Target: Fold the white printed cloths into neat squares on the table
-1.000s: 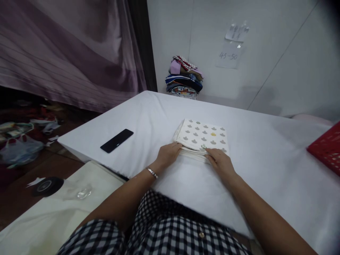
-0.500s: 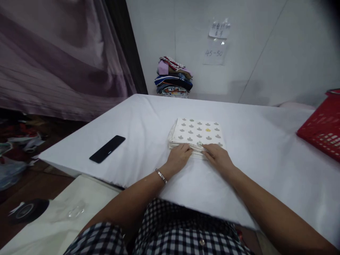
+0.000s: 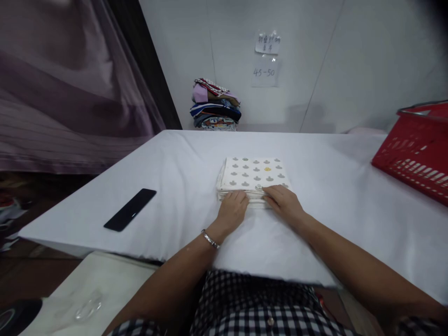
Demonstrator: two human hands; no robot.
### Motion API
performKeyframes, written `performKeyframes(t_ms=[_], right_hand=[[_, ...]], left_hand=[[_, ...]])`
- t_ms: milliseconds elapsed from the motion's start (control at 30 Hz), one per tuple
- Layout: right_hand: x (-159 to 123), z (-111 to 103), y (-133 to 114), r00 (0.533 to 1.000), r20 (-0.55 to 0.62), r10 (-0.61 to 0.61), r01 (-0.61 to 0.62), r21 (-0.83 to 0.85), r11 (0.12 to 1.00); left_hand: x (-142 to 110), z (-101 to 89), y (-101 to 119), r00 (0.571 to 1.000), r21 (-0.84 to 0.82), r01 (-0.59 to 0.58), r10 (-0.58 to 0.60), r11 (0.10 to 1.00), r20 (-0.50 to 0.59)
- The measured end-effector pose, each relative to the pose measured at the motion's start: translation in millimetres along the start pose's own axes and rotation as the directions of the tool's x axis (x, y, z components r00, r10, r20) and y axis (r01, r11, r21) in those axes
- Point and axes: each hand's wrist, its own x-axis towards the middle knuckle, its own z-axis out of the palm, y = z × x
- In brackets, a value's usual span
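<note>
A folded white cloth [image 3: 250,173] printed with grey mushroom-like shapes, one of them yellow, lies in several layers on the white-covered table. My left hand [image 3: 232,209] grips its near edge at the left, fingers bent against the layers and thumb mostly hidden. At the right part of that same edge, my right hand [image 3: 284,201] has its fingers on top and its thumb lower against the folds, closed on the cloth. A silver bracelet circles my left wrist.
A black phone [image 3: 130,210] lies left on the white table cover [image 3: 182,186]. The red plastic basket [image 3: 413,149] stands at the right. Beyond the far edge, folded garments [image 3: 216,105] are stacked by the wall, below paper signs [image 3: 265,72]. A purple curtain [image 3: 70,84] hangs at left.
The view has turned slightly to the right, so more of the red basket shows. Both hands keep to the near edge of the cloth, which looks much the same.
</note>
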Motion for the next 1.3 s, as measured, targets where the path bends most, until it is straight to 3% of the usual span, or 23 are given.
performKeyframes(t_ms=[333,833,1033,1300], right_hand=[[-0.6,-2.7,-3.3,0.985,0.165,-0.052,0.052,0.005,0.999],[-0.6,3.6,-4.2,0.99,0.142,0.011,-0.013,0.017,1.0],[-0.5,3.2,-3.3,0.999,0.037,0.001,-0.001,0.023,1.0],[0.2,0.6,-7.6,0.985,0.156,-0.078,0.079,-0.001,0.997]], left_hand=[[-1.5,0.4,-1.3,1.0,-0.055,0.016,-0.017,0.998,-0.019],[-0.2,1.2,2.0,0.999,-0.056,0.028,-0.027,0.998,0.02],[2.0,0.5,2.4,1.0,-0.027,-0.01,0.009,1.0,-0.023],[-2.3,-2.6,2.2,0.998,-0.019,-0.045,0.044,0.999,-0.043]])
